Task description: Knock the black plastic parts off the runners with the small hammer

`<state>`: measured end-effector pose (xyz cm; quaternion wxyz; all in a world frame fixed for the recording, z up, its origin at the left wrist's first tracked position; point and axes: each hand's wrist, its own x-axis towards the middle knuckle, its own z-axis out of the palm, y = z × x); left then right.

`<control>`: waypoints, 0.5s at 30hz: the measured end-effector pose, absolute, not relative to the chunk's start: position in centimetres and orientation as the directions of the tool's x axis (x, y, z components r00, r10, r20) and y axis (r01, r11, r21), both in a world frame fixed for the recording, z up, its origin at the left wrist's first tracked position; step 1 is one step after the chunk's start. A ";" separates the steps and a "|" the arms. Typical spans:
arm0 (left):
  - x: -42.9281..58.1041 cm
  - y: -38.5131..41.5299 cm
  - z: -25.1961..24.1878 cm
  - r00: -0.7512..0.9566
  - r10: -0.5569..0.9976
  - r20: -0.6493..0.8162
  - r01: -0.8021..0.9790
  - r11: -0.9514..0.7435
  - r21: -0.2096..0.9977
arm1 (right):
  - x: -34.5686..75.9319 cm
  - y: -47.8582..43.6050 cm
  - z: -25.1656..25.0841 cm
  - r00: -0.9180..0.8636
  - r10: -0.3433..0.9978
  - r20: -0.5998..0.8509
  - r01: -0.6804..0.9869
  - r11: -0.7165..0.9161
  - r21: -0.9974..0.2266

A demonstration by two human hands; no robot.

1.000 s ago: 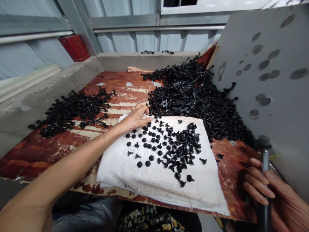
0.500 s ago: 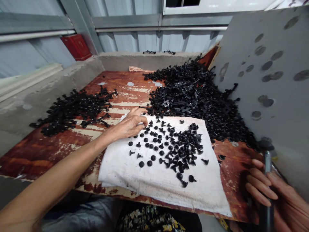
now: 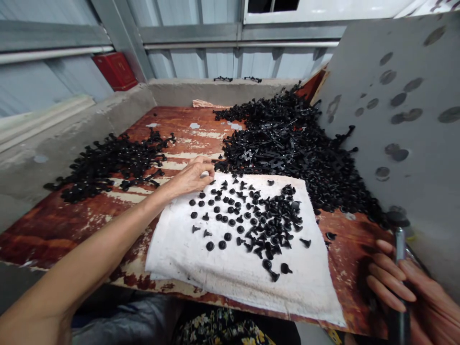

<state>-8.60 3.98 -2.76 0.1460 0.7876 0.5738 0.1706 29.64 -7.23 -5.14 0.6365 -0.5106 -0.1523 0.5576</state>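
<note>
My left hand (image 3: 197, 175) is at the cloth's far left edge, fingers curled and pinched together. Its fingertips meet a dark piece at the edge of the large pile of black jointed plastic parts (image 3: 276, 139); what they grip is hard to make out. On the white cloth (image 3: 179, 261) lie many small black mushroom-shaped plugs (image 3: 271, 215), some on their heads, others on their sides. At the lower right, my right hand (image 3: 398, 282) is wrapped round a black-handled tool (image 3: 398, 316) with a metal shaft. A round black piece (image 3: 397, 218) sits at the shaft's top.
A smaller pile of black jointed parts (image 3: 115, 163) lies on the left of the worn red-brown tabletop (image 3: 172, 120). An upright grey panel (image 3: 381, 105) bounds the right side. A concrete ledge (image 3: 187, 91) runs along the back, and a red box (image 3: 115, 71) stands at the corner.
My left hand has moved slightly left and back from the plugs, uncovering some of them, and its fingers have drawn closer together. My right hand still holds the tool in about the same place.
</note>
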 end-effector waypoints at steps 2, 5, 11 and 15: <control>-9.1 3.9 -2.6 0.266 0.959 0.096 0.862 -0.281 0.421 | 29.8 -7.1 -5.3 0.340 0.863 -0.374 -0.545 -0.143 -0.826; -9.2 3.7 -2.4 0.254 0.962 0.097 0.864 -0.270 0.425 | 29.9 -7.0 -5.3 0.350 0.853 -0.386 -0.549 -0.148 -0.823; -7.0 4.6 -2.6 0.372 0.910 0.185 0.828 -0.415 0.376 | 29.6 -7.0 -5.1 0.340 0.846 -0.412 -0.597 -0.144 -0.789; -5.2 7.4 -1.8 0.409 0.886 0.218 0.814 -0.462 0.353 | 29.8 -7.1 -5.2 0.322 0.875 -0.361 -0.565 -0.128 -0.815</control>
